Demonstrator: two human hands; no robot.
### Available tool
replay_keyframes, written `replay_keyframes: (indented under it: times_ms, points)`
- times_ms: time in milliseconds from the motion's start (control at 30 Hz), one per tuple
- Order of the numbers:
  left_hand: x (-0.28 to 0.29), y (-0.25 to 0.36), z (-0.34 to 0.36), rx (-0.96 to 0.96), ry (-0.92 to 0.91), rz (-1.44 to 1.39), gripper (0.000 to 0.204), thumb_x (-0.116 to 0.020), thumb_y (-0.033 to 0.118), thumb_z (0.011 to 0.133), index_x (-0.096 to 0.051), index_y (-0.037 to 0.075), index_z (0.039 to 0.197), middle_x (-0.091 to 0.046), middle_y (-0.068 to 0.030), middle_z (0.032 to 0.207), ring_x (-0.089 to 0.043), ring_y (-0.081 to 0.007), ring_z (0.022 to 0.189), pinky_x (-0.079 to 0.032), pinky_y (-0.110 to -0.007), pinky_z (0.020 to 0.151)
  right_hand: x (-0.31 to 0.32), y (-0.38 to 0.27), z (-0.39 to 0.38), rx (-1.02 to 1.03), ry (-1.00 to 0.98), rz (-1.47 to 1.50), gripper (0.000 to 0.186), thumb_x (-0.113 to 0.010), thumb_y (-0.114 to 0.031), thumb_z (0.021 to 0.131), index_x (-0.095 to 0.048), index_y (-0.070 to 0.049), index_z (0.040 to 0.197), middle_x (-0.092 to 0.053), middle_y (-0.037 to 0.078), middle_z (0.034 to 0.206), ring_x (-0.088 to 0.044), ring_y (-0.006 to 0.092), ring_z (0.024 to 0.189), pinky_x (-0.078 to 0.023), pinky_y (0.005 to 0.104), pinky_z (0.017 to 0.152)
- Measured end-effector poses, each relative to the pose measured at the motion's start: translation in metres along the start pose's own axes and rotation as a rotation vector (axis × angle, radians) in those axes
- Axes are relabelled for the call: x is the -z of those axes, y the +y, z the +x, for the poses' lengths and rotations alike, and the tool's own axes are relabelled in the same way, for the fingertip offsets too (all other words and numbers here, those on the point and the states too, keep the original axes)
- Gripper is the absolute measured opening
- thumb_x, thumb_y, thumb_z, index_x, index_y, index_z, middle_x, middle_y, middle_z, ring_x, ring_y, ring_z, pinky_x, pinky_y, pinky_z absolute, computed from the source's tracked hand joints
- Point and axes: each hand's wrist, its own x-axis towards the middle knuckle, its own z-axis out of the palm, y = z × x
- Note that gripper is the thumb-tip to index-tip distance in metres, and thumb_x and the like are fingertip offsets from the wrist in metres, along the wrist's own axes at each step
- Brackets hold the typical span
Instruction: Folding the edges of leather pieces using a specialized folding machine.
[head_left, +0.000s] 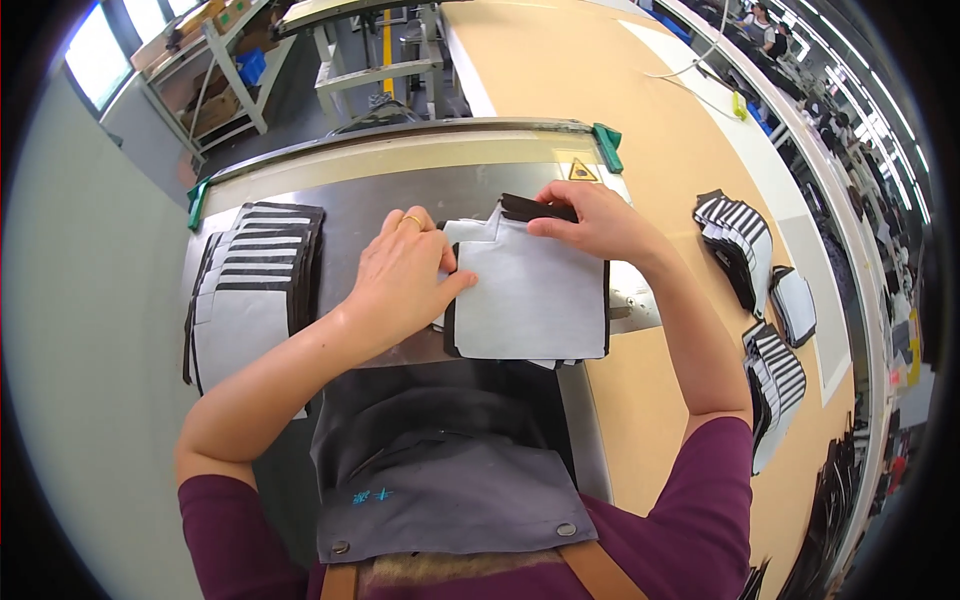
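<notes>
**Your right hand (590,222) is the closer one to that strip**

It's pinching the black strip (533,209) at 9 o'clock, thumb against fingers, long axis roughly 9-to-3. The pale panel (530,300) lies at 7 from there, and at 4 from your left hand (405,275). That thumb's on its left edge, but I can't tell if you're gripping. Farther out, there's a striped stack (262,250) at 9 from your left.

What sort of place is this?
Probably a soft-goods factory floor: stacked black-and-white cut pieces, a steel worktop with a yellow warning label nearby, and other workers in the background.
</notes>
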Motion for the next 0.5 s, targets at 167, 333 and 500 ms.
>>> replay_keyframes:
  times_ms: [167, 333, 500]
  points:
    - [-0.010, -0.006, 0.004, 0.010, 0.144, -0.150, 0.026, -0.074, 0.026, 0.085, -0.066, 0.002, 0.080, -0.056, -0.0113, 0.104, -0.052, -0.0291, 0.106, -0.043, -0.037, 0.092, -0.006, 0.019, 0.005, 0.082, 0.003, 0.056, 0.036, -0.073, -0.025, 0.084, -0.065, -0.001, 0.110, -0.071, 0.016, 0.100, -0.067, 0.0272, 0.095, -0.051, 0.0353, 0.085]
    - [0.006, 0.009, 0.001, 0.072, 0.105, 0.065, 0.033, -0.077, 0.034, 0.082, -0.067, 0.003, 0.078, -0.056, -0.0106, 0.104, -0.052, -0.0290, 0.105, -0.043, -0.038, 0.092, -0.008, 0.016, 0.003, 0.036, 0.044, 0.048, 0.036, -0.072, -0.024, 0.085, -0.064, 0.000, 0.110, -0.070, 0.016, 0.103, -0.066, 0.0273, 0.097, -0.050, 0.0358, 0.086]
    - [-0.003, 0.002, 0.001, 0.091, 0.023, 0.007, 0.034, -0.080, 0.036, 0.078, -0.068, 0.004, 0.078, -0.057, -0.0102, 0.105, -0.050, -0.0287, 0.107, -0.043, -0.038, 0.094, -0.014, 0.013, 0.004, 0.057, 0.102, 0.058, 0.033, -0.075, -0.022, 0.084, -0.063, 0.000, 0.105, -0.069, 0.013, 0.094, -0.065, 0.0225, 0.088, -0.050, 0.0337, 0.080]
